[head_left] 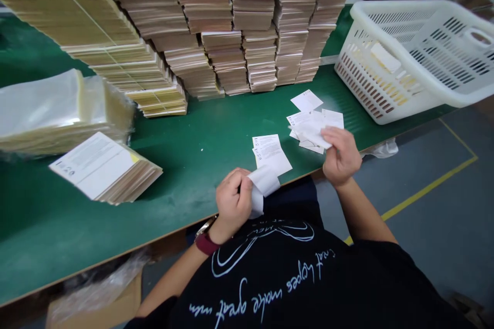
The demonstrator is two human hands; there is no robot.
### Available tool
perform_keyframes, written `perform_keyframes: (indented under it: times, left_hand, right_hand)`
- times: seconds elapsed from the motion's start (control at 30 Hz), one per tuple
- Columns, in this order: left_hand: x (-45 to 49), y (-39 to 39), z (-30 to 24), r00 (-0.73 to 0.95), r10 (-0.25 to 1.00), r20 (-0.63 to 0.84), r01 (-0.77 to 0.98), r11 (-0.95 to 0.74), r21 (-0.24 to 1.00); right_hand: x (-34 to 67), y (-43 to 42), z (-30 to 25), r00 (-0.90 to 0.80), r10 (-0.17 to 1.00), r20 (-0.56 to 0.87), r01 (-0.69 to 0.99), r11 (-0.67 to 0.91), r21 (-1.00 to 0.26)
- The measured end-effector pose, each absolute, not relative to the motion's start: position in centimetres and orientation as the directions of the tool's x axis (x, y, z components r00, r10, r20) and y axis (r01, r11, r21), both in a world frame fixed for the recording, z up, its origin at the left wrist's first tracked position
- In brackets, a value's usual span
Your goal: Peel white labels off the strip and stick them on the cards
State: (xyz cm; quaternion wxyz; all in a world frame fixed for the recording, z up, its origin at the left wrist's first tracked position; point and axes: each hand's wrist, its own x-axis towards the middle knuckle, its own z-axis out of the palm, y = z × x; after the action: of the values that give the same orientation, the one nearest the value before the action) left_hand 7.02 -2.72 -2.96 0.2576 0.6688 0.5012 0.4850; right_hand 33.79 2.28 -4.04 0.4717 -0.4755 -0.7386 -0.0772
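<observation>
My left hand (233, 201), a watch on its wrist, grips a folded white paper slip (264, 181) just over the table's front edge. My right hand (341, 157) pinches a small bunch of white printed cards (311, 128), whose lower edges are partly hidden by my fingers. Two overlapping white printed sheets (271, 154) lie on the green mat between my hands, touching neither. A single white card (306, 101) rests farther back, beyond the bunch.
Tall stacks of tan paper packets (239, 25) line the back of the green table (77, 226). A film-wrapped bundle (54, 113) and a fanned stack topped by a white sheet (100, 164) lie left. A white slotted plastic basket (386, 67) sits right, holding some paper.
</observation>
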Motion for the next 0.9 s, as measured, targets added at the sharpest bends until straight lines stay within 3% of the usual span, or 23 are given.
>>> perform_keyframes:
  times: [0.1,0.17,0.23,0.37,0.53,0.63,0.8,0.83,0.9]
  left_hand:
    - [7.0,-2.7,-2.8,0.01,0.935,0.355,0.452,-0.32,0.833]
    - [7.0,-2.5,-2.7,0.028,0.935,0.353,0.459,-0.326,0.826]
    - [7.1,-2.3,-2.7,0.07,0.928,0.366,0.467,-0.355,0.81]
    - [7.5,-2.4,-3.0,0.148,0.879,0.453,0.525,-0.458,0.717]
    - [7.7,-3.2,-3.7,0.237,0.622,0.746,0.649,-0.673,0.355]
    - [7.7,-3.1,-3.9,0.381,0.569,0.729,0.605,-0.749,0.269]
    - [7.7,-2.6,-3.9,0.397,0.647,0.651,0.559,-0.733,0.388]
    - [7.7,-2.6,-3.9,0.4,0.649,0.647,0.56,-0.732,0.388]
    - [7.6,-2.7,-4.0,0.409,0.636,0.655,0.567,-0.739,0.363]
  right_hand:
    - [35.1,3.5,-3.5,-0.333,0.727,0.6,0.847,0.511,-0.149]
    - [34.4,2.7,-3.4,-0.373,0.745,0.552,0.829,0.535,-0.163]
    - [32.4,1.0,-3.4,-0.333,0.737,0.589,0.747,0.587,-0.312]
    - [27.2,-2.0,-3.1,-0.279,0.762,0.585,0.415,0.645,-0.642]
    - [25.2,-2.9,-3.2,-0.181,0.856,0.484,0.245,0.515,-0.821]
    - [25.7,-3.1,-3.9,-0.166,0.828,0.536,0.294,0.56,-0.775]
    - [26.9,-2.9,-4.2,-0.139,0.544,0.828,0.541,0.742,-0.396]
    - [27.1,-2.6,-3.9,-0.089,0.533,0.841,0.527,0.742,-0.415]
    - [27.5,-1.6,-3.3,0.064,0.612,0.788,0.444,0.69,-0.571]
